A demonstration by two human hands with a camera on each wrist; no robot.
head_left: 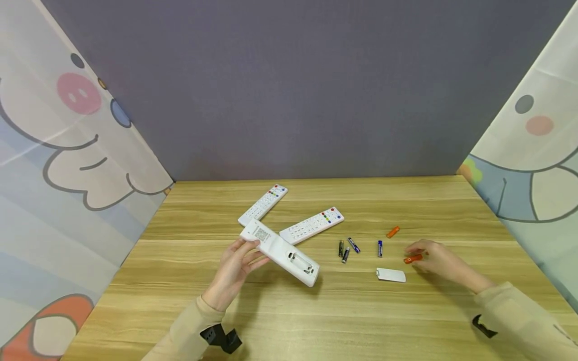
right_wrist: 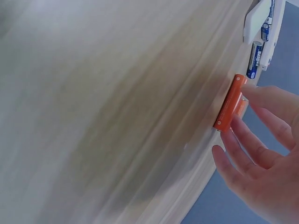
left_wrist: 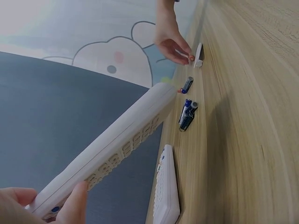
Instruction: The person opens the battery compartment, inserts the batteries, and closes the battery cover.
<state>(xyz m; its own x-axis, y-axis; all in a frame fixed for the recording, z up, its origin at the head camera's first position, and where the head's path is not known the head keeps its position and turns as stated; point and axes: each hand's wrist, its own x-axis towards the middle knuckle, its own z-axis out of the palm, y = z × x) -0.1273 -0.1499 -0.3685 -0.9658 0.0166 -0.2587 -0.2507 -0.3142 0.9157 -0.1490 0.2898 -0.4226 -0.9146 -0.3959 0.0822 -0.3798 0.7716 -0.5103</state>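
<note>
My left hand [head_left: 237,271] grips a white remote control [head_left: 275,244] by one end, back side up and tilted above the table. Its battery compartment [head_left: 301,261] is uncovered, with no battery inside. Seen from the left wrist, the remote's buttons [left_wrist: 126,149] face down and my thumb and fingers hold its near end. Over on the right, my right hand [head_left: 435,258] pinches an orange battery [right_wrist: 230,103] low at the tabletop. A second orange battery [head_left: 393,232] lies farther back. The white battery cover [head_left: 391,275] rests left of my right hand.
Two more white remotes, one at the back [head_left: 263,204] and one in the middle [head_left: 312,225], lie buttons up. Between the hands are two dark batteries [head_left: 340,248] and two blue ones [head_left: 380,248]. A grey panel [head_left: 311,90] stands behind the wooden table [head_left: 180,281].
</note>
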